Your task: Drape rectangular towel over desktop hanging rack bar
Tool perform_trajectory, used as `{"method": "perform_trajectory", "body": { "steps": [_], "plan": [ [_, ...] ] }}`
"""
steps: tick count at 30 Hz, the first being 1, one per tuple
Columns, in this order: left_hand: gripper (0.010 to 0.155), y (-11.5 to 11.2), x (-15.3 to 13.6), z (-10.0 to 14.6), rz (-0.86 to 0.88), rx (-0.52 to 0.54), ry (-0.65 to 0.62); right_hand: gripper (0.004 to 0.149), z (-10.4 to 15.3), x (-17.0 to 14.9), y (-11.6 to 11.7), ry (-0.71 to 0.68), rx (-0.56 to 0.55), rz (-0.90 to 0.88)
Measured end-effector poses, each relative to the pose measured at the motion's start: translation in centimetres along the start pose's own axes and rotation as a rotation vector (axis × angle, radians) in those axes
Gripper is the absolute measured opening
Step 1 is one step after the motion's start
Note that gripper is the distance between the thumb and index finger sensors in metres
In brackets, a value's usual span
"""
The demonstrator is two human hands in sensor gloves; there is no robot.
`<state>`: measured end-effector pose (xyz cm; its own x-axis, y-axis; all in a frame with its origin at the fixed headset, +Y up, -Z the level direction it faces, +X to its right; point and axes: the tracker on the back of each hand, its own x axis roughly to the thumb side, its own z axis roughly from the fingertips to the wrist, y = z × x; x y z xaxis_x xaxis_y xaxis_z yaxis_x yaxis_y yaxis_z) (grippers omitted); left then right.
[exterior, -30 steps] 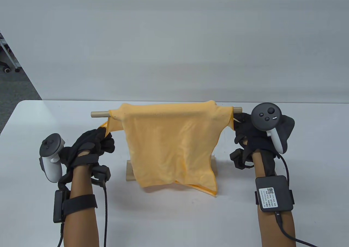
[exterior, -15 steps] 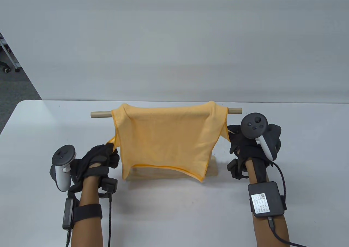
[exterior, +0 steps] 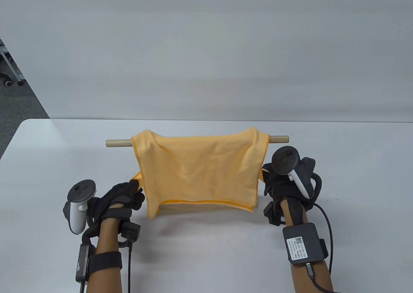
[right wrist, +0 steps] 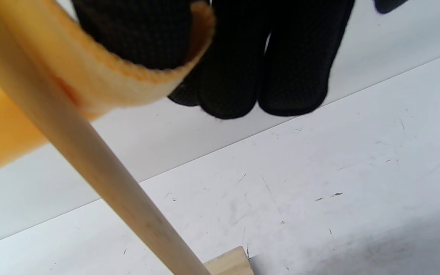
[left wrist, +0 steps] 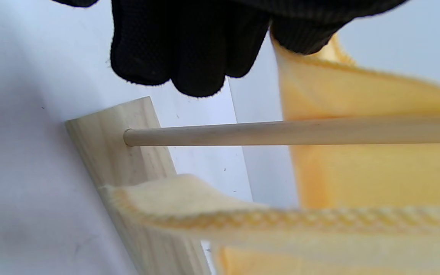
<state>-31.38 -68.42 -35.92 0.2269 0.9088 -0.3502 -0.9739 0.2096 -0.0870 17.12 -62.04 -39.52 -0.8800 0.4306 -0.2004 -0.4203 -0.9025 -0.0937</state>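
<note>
The left hand [exterior: 121, 197] pinches the towel's [exterior: 196, 170] near-left corner, fingers closed on the cloth just left of the hanging front panel. The right hand [exterior: 279, 184] grips the opposite corner, just right of the towel's right edge, fingers curled together around the hem. The towel itself lies over the bar [exterior: 117, 142], covering its middle, with both bar ends bare beyond the cloth. Its front panel hangs down in front of the bar, and its lower hem sits close above the wooden base [left wrist: 105, 149], which stands on the table [exterior: 206, 257].

Risks, as I judge them: both corners are pulled toward the person, so letting go unevenly could leave the towel bunched or skewed on the bar. A harder tug could slide the cloth off, or tip the light rack.

A white label with a QR-like code sits on the box on the right forearm [exterior: 298, 246]; its text is too small to read. No brand is legible.
</note>
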Motion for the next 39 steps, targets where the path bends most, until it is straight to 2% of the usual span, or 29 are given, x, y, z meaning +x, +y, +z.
{"method": "perform_trajectory", "body": {
  "steps": [1, 4, 6, 9, 10, 12, 14, 15, 17, 20, 21, 22, 23, 24, 25, 28, 30, 32, 34, 37, 39],
  "plan": [
    [0.05, 0.2, 0.1, 0.1, 0.016, 0.004, -0.025, 0.053, 0.1, -0.1, -0.2, -0.001, -0.006, -0.003],
    [0.055, 1.2, 0.7, 1.1, 0.05, 0.009, -0.073, 0.057, 0.5, -0.6, -1.5, -0.006, -0.046, -0.017],
    [0.058, 2.0, 1.7, 2.1, 0.05, 0.07, -0.134, 0.056, 0.9, -0.9, -2.8, -0.018, -0.097, -0.044],
    [0.064, 3.0, 5.2, 4.5, 0.035, 0.176, -0.359, 0.051, 2.2, -0.8, -6.5, -0.085, -0.302, -0.163],
    [0.066, 3.1, 7.0, 5.9, -0.013, 0.236, -0.468, 0.049, 3.0, -0.6, -8.3, -0.128, -0.427, -0.252],
    [0.068, 2.9, 10.3, 8.2, -0.167, 0.369, -0.601, 0.048, 4.4, 0.0, -10.9, -0.225, -0.602, -0.409],
    [0.066, 2.1, 13.5, 10.2, -0.349, 0.456, -0.704, 0.049, 5.6, 1.1, -13.0, -0.33, -0.673, -0.488],
    [0.064, 1.6, 14.8, 10.9, -0.422, 0.483, -0.725, 0.05, 6.0, 1.9, -13.7, -0.376, -0.662, -0.487],
    [0.06, 0.2, 17.5, 11.5, -0.582, 0.472, -0.736, 0.052, 6.3, 4.0, -14.4, -0.431, -0.545, -0.407],
    [0.058, -1.8, 19.7, 10.9, -0.728, 0.406, -0.593, 0.054, 5.8, 6.6, -14.3, -0.372, -0.279, -0.209],
    [0.057, -2.3, 20.2, 10.6, -0.745, 0.401, -0.552, 0.05, 5.7, 7.1, -14.2, -0.354, -0.266, -0.182],
    [0.051, -2.5, 20.4, 10.3, -0.751, 0.4, -0.56, 0.046, 5.7, 7.3, -14.2, -0.345, -0.331, -0.171],
    [0.05, -2.6, 20.6, 10.1, -0.751, 0.418, -0.554, 0.041, 5.7, 7.6, -14.4, -0.337, -0.441, -0.153],
    [0.047, -2.6, 20.7, 10.1, -0.741, 0.445, -0.561, 0.036, 5.6, 7.7, -14.4, -0.337, -0.484, -0.134],
    [0.042, -2.5, 20.9, 10.1, -0.718, 0.482, -0.601, 0.035, 5.5, 7.9, -14.4, -0.346, -0.512, -0.111],
    [0.038, -2.2, 21.3, 10.1, -0.704, 0.457, -0.619, 0.034, 5.4, 8.3, -14.4, -0.363, -0.514, -0.112],
    [0.039, -1.9, 21.3, 10.2, -0.685, 0.511, -0.62, 0.034, 5.3, 8.6, -14.6, -0.371, -0.552, -0.094],
    [0.04, -1.5, 20.8, 10.2, -0.639, 0.563, -0.632, 0.034, 5.2, 8.5, -14.9, -0.328, -0.621, -0.091],
    [0.041, -1.1, 20.4, 10.0, -0.652, 0.57, -0.61, 0.034, 4.9, 8.4, -15.0, -0.284, -0.652, -0.084],
    [0.043, -1.0, 20.1, 9.4, -0.619, 0.457, -0.55, 0.034, 4.3, 8.5, -14.6, -0.219, -0.55, -0.02],
    [0.052, -1.0, 20.0, 8.9, -0.571, 0.321, -0.558, 0.036, 4.6, 8.2, -14.8, -0.227, -0.575, -0.075]
  ]
}}
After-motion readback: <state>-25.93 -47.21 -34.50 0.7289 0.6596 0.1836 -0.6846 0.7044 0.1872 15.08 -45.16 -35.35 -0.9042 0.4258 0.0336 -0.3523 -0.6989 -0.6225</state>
